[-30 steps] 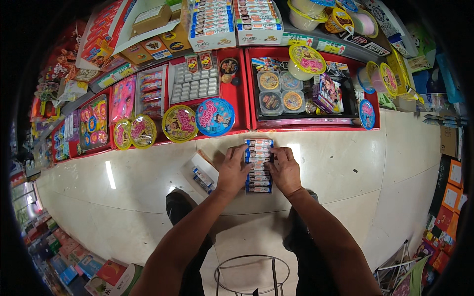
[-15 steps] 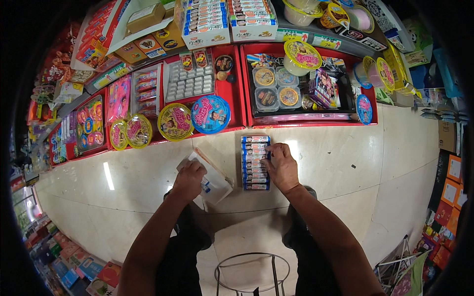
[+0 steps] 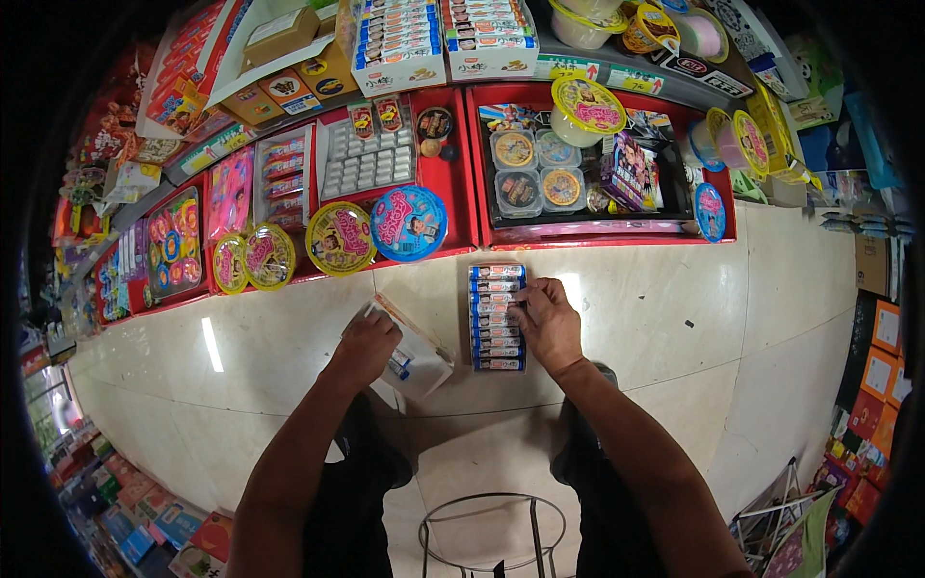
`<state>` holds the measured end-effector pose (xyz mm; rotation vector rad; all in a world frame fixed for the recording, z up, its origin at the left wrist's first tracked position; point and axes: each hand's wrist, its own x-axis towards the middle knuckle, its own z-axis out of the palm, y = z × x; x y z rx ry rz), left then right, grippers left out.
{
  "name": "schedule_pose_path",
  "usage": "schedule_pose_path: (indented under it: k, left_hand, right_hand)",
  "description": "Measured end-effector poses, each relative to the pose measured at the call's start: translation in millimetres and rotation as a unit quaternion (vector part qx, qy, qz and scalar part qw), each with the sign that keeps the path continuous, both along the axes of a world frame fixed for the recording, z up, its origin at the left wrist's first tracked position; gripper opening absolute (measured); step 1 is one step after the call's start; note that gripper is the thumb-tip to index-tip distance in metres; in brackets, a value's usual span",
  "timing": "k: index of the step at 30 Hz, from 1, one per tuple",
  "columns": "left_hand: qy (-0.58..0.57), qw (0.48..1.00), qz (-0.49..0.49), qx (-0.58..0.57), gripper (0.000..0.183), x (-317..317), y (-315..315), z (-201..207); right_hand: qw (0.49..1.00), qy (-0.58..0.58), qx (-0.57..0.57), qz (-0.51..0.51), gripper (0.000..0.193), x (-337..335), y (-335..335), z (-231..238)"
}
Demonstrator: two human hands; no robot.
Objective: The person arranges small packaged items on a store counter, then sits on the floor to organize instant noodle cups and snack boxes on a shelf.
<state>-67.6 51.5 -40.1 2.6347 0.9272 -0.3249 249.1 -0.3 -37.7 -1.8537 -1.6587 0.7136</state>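
With the right hand [image 3: 549, 326], touches the right edge of a column of blue-ended candy tubes [image 3: 496, 320] on the tiled floor [image 3: 636, 337], with thumb and forefinger a little spread. With the left hand [image 3: 368, 345], covers part of a slanted white carton [image 3: 421, 368] just left of the column; cannot tell whether pinching anything with those hidden fingers. Looks well along, with the column neatly stacked and a few loose tubes [image 3: 399, 360] apparently left in the carton. Meets red display trays [image 3: 461, 207] close beyond, fronted by yellow-lidded tubs [image 3: 341, 239] and a blue-lidded tub [image 3: 409, 223], and, nearer the body, a metal ring frame [image 3: 491, 495]
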Motion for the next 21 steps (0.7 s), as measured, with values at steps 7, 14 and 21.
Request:
schedule_pose_path:
  k: [7, 14, 21]
  left_hand:
    - [0.019, 0.999, -0.005, -0.027, 0.011, -1.9, -2.6, 0.0]
    - [0.049, 0.997, -0.008, -0.065, 0.009, -2.9, 6.2, 29.8]
    - [-0.145, 0.764, 0.364, -0.513, 0.027, 2.6, 12.0, 68.6]
  right_hand:
    - [1.0, -0.011, -0.001, 0.005, 0.024, 0.0, -0.7, 4.7]
    - [1.0, -0.01, 0.0, -0.012, 0.025, 0.3, 2.2, 16.4]
    - [0.997, 0.017, 0.078, 0.018, 0.023, -4.5, -3.1, 38.5]
